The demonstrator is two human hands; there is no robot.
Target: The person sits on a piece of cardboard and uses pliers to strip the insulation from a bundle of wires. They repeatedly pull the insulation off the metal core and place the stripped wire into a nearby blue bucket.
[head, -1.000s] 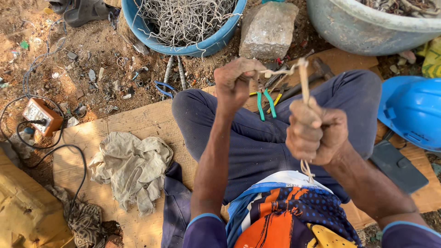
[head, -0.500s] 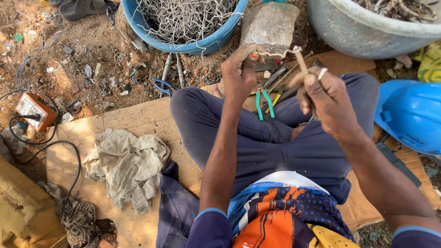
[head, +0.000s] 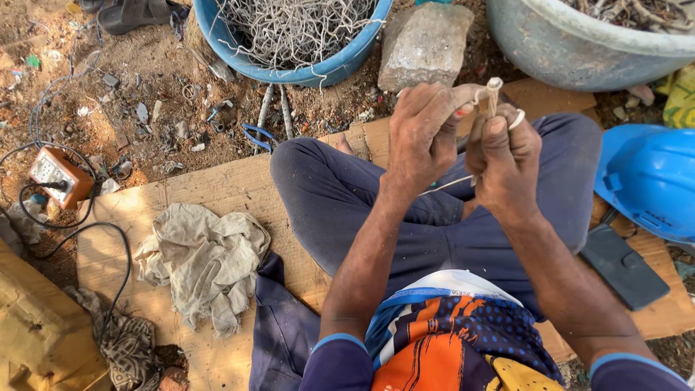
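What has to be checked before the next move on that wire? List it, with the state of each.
1. Left hand grips the pale wire: ok.
2. Right hand grips it too: ok.
3. Wire's thin tail free of snags over the lap: cannot tell.
4. Blue-handled tool lies on the ground, probably in reach: ok.
5. Blue tub of tangled wire stands close ahead: ok.

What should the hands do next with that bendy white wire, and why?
Probably the left hand should pull the thin pale wire a little tighter while the right hand keeps its grip. The wire loops above both fists, one strand wraps a right finger, and a loose tail hangs below, so the loop looks unfinished.
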